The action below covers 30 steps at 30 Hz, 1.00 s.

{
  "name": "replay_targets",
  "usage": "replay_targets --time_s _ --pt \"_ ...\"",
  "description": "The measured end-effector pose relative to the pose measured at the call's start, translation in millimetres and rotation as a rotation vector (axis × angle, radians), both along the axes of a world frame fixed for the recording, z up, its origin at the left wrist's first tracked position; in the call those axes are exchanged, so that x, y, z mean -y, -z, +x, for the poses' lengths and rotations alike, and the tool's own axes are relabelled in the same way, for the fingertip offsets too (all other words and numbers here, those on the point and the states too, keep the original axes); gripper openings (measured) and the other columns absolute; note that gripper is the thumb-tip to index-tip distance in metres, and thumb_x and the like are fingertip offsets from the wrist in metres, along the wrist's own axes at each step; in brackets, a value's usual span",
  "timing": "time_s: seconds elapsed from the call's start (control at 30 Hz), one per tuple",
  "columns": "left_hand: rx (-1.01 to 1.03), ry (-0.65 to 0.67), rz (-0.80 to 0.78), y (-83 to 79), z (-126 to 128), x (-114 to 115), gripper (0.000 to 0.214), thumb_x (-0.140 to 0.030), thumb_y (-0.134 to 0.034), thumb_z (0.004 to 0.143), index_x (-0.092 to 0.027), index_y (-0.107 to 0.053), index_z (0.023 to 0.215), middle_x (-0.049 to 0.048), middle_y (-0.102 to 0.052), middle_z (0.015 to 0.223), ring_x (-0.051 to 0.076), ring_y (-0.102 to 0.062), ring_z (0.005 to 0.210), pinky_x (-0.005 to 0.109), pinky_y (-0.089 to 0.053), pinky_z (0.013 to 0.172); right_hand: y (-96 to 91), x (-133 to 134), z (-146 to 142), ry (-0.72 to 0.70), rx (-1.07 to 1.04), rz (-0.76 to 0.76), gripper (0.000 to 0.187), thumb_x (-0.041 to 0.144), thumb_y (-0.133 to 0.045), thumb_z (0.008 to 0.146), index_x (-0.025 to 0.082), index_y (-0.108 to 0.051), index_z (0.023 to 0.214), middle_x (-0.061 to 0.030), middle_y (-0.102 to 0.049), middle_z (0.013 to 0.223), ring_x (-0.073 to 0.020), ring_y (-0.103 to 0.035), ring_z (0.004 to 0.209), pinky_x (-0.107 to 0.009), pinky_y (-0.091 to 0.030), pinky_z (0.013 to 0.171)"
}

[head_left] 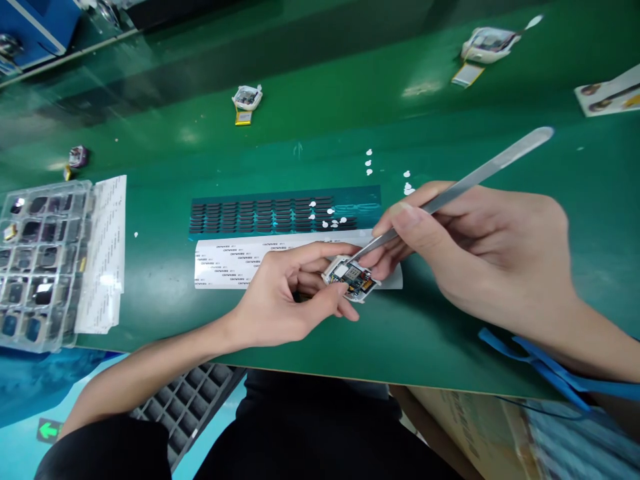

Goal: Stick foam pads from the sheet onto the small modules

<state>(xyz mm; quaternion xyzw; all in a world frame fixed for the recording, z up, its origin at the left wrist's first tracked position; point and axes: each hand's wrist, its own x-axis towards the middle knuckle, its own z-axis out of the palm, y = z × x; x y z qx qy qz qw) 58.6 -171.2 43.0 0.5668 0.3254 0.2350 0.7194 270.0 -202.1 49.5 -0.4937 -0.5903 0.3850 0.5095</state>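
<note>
My left hand (285, 293) is closed around a small white watch case (354, 279) whose circuit board faces up. Between the thumb and fingers of my right hand (460, 247) is a pair of metal tweezers (493, 163), slanting down to the left. Their tip meets the upper part of the open case; whether it grips a small part there I cannot make out. Just beyond my hands lie a white printed backing sheet (225, 263) and a teal sheet (357, 198) with rows of dark strips. Several small white stickers (331, 211) are scattered on it and on the green table.
Open watch cases with batteries lie farther back, one at the middle (247, 98) and one at the right (490, 44). A clear compartment tray (37, 267) of watch parts stands at the left. A blue strap (545, 370) hangs by my right wrist, near the table's front edge.
</note>
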Motion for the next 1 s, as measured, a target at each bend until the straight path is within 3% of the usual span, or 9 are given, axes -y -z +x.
replay_targets --time_s 0.47,0.7,0.83,0.93,1.0 --pt "-0.025 -0.052 0.009 -0.2 1 3 0.027 -0.02 -0.068 0.099 -0.008 -0.069 0.124 0.006 -0.08 0.084 0.018 -0.082 0.069 0.017 -0.066 0.062 2.8 4 -5 0.035 0.019 0.066 0.026 0.028 -0.066 0.109 0.023 -0.071 0.084 0.0024 -0.074 0.084 -0.0127 -0.074 0.062 -0.02 -0.064 0.053" --pt "-0.044 -0.066 -0.001 3.9 1 5 0.026 -0.024 -0.067 0.101 -0.009 -0.069 0.122 0.0044 -0.078 0.08 0.017 -0.081 0.067 0.017 -0.066 0.061 0.7 4 -3 0.014 0.091 0.061 0.026 0.031 -0.066 0.109 0.023 -0.071 0.084 0.0021 -0.077 0.083 -0.0121 -0.074 0.059 -0.018 -0.061 0.05" --pt "-0.061 -0.07 0.017 1.3 -1 3 0.022 -0.028 -0.07 0.101 -0.012 -0.072 0.115 0.0028 -0.075 0.073 0.017 -0.08 0.064 0.019 -0.065 0.058 -3.3 5 -2 0.081 0.064 0.167 0.023 0.025 -0.064 0.108 0.023 -0.072 0.087 0.0006 -0.077 0.083 -0.015 -0.075 0.063 -0.025 -0.062 0.053" --pt "-0.053 -0.114 0.088 -2.3 -4 -1 0.021 -0.031 -0.072 0.101 -0.014 -0.074 0.113 0.0008 -0.073 0.068 0.015 -0.077 0.06 0.02 -0.064 0.057 -1.6 0 6 0.142 0.192 0.24 0.023 0.024 -0.062 0.108 0.024 -0.073 0.089 0.0003 -0.078 0.087 -0.0146 -0.075 0.067 -0.027 -0.059 0.056" --pt "-0.042 -0.162 0.133 -4.7 -7 -5 0.023 -0.034 -0.074 0.1 -0.015 -0.074 0.112 -0.0007 -0.072 0.067 0.014 -0.074 0.056 0.021 -0.062 0.056 3.8 -8 14 0.075 0.341 0.247 0.025 0.028 -0.061 0.11 0.024 -0.074 0.089 0.0003 -0.08 0.092 -0.0124 -0.074 0.068 -0.026 -0.056 0.057"
